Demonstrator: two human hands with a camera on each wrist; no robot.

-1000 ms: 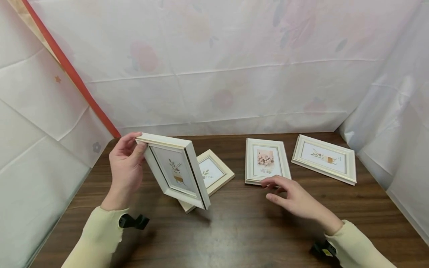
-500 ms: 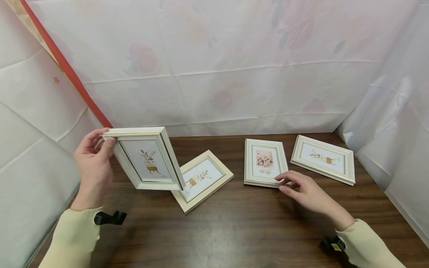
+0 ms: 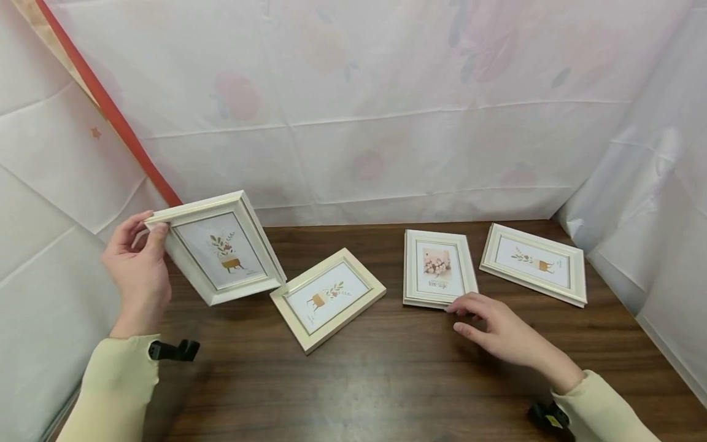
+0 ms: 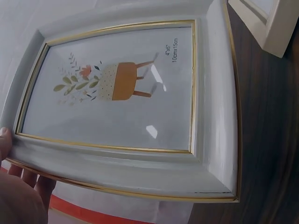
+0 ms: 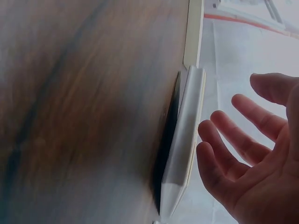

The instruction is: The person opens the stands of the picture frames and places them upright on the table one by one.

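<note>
My left hand pinches a white picture frame by its upper left corner, thumb on the front and fingers behind. The frame is tilted above the table's left side, its plant-pot print facing me. In the left wrist view gold trim lines the print. A cream picture frame lies angled on the table, its left corner overlapped by the held one. My right hand, fingers loosely bent, hovers at the near right corner of a white picture frame with a flower photo; it grips nothing.
Another white picture frame lies sideways at the back right. Under everything is a dark wooden table. White patterned sheets hang behind and at both sides, with a red strip at the left.
My left hand has carried its picture frame left and turned its front more toward me, uncovering most of the cream one. My right hand has shifted slightly right.
</note>
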